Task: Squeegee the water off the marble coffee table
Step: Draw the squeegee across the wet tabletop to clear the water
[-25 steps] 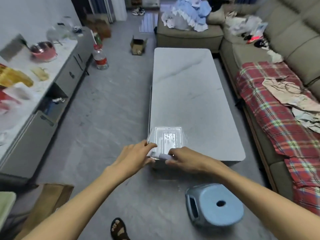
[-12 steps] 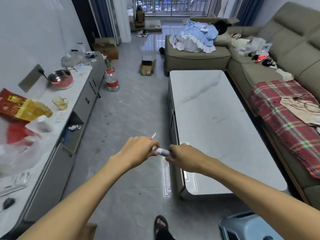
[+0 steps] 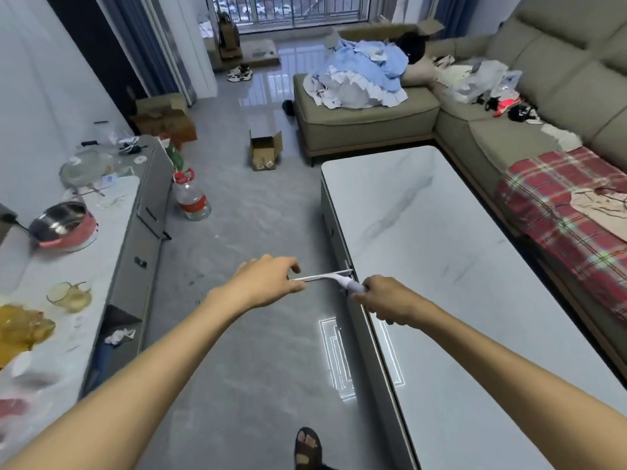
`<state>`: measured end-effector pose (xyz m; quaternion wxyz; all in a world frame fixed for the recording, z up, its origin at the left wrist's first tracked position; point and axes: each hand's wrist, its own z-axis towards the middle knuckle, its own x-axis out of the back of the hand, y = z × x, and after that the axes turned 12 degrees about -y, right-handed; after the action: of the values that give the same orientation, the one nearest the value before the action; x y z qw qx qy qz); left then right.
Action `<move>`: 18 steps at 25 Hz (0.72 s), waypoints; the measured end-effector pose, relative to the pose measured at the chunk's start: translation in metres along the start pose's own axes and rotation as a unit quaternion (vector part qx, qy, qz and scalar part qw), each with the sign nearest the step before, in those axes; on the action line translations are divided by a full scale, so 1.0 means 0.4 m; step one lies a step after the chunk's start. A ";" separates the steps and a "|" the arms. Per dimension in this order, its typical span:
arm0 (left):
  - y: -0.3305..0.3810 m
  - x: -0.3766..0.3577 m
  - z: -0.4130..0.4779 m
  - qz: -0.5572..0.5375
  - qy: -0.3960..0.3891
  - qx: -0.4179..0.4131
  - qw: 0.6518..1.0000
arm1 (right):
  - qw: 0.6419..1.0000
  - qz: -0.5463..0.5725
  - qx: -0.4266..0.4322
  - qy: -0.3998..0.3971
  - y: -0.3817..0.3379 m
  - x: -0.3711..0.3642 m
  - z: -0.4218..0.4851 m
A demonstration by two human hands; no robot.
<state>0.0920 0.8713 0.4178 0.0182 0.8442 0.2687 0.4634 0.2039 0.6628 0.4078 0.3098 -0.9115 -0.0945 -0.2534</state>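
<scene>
The white marble coffee table (image 3: 451,266) stretches away on my right, its long left edge running beside me. I hold a small white squeegee (image 3: 327,278) level in the air over the floor, just left of that edge. My right hand (image 3: 386,300) is closed around its handle. My left hand (image 3: 268,283) pinches the left end of the thin blade. The blade's right tip reaches the table's edge. No water drops are discernible on the marble from here.
A long grey cabinet (image 3: 142,232) with a pink pot (image 3: 64,228) and glassware lines the left wall. A water jug (image 3: 190,198) and an open cardboard box (image 3: 264,150) stand on the floor. A cluttered sofa (image 3: 509,106) wraps the table's far and right sides.
I have risen and shifted left of the table, so it now lies to my right. The squeegee came off the table's near end and is held in the air by both hands.
</scene>
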 end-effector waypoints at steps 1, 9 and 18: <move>-0.010 0.062 0.049 -0.002 0.011 -0.014 1.000 | 1.000 0.006 -0.002 0.013 -0.034 0.057 0.037; -0.110 0.416 0.555 0.011 -0.045 -0.109 0.993 | 0.986 0.126 -0.091 0.054 -0.113 0.389 0.396; 0.012 0.796 1.159 0.052 -0.126 -0.209 0.968 | 0.931 0.284 -0.174 0.149 -0.060 0.788 0.708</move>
<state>0.5972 1.1181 0.4009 0.2040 0.8859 0.1171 0.3997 0.5794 0.8601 0.3916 0.2163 -0.8917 0.2608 -0.3001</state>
